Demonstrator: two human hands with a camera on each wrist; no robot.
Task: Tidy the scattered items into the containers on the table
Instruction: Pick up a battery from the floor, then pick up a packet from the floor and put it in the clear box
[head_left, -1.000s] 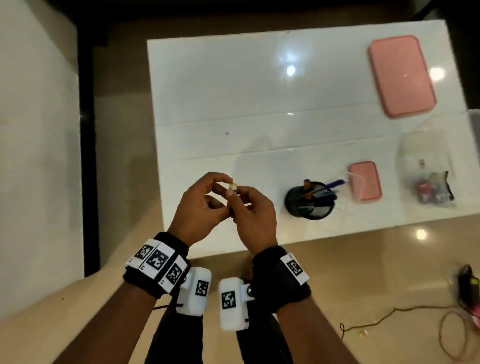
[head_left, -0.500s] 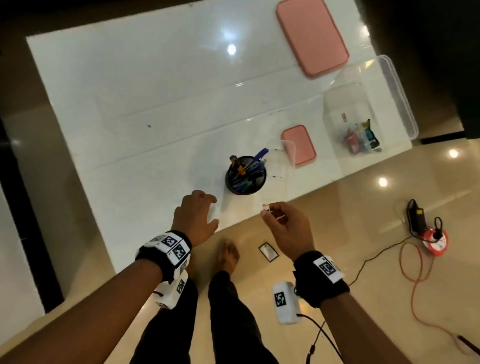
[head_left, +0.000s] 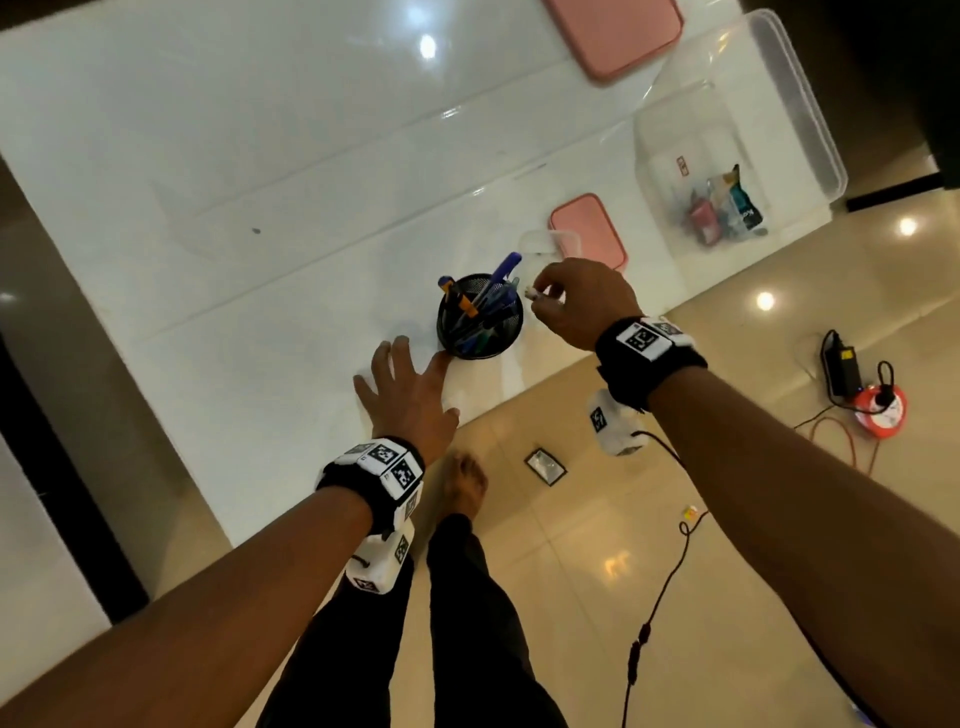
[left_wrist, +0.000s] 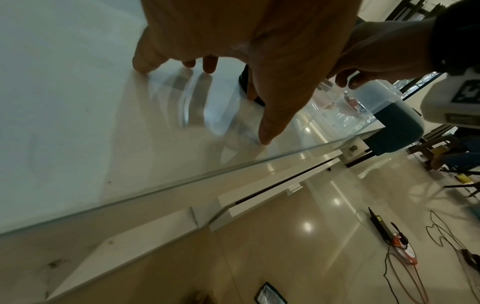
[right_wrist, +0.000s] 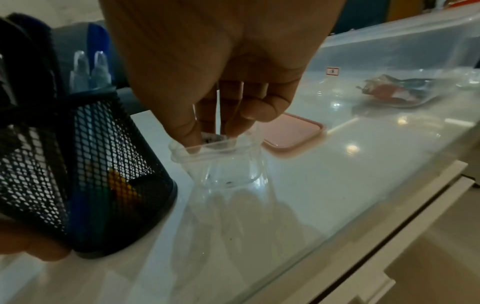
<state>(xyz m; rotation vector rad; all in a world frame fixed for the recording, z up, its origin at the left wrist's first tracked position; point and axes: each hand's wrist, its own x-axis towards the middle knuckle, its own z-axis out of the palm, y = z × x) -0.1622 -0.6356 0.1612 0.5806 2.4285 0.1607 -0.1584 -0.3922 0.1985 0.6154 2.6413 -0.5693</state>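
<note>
The right hand (head_left: 582, 304) has carried its pinched small white item (head_left: 531, 294) directly over the small clear container (right_wrist: 221, 162) at the desk's (head_left: 260, 156) near edge, while the left hand (head_left: 410, 395) rests spread and empty.

No legible text; wrist bands (head_left: 644, 340) show only square b/w code markers.

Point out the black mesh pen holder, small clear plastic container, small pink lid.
Black mesh pen holder (head_left: 480, 332): head view, mesh wall.
Small clear plastic container (right_wrist: 223, 162): right wrist view, front wall.
Small pink lid (head_left: 587, 228): head view, top face.
</note>
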